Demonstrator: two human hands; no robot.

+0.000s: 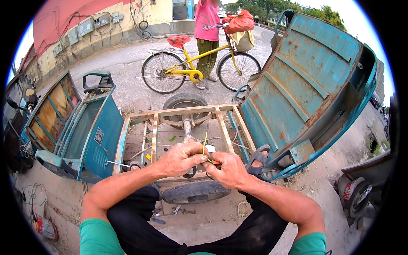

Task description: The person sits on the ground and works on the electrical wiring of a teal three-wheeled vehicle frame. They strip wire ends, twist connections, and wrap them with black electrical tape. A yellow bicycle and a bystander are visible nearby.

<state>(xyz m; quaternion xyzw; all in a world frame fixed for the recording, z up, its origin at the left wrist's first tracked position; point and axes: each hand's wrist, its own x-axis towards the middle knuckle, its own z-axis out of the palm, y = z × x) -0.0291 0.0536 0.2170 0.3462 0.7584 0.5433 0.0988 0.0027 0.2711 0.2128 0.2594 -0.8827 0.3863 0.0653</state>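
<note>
My left hand (pixel 189 159) is closed on a thin yellow wire (pixel 205 139), which rises between its thumb and fingers. Beside it, my right hand (pixel 224 169) is closed round a small red-handled tool (pixel 216 162), its kind mostly hidden by my fingers. Both hands are close together over an open rusty metal frame (pixel 178 109) with an axle (pixel 187 125) and wheels. A black tire (pixel 196 195) lies below my hands, between my legs. My sandaled feet show at the frame's sides.
A teal tipped body panel (pixel 308 80) stands at right, a teal box section (pixel 96 140) at left. Beyond the frame, a person in pink (pixel 206 29) stands by a yellow bicycle (pixel 178 68). Wrenches (pixel 177 209) lie on the ground. Wall-mounted boxes and cables are at upper left.
</note>
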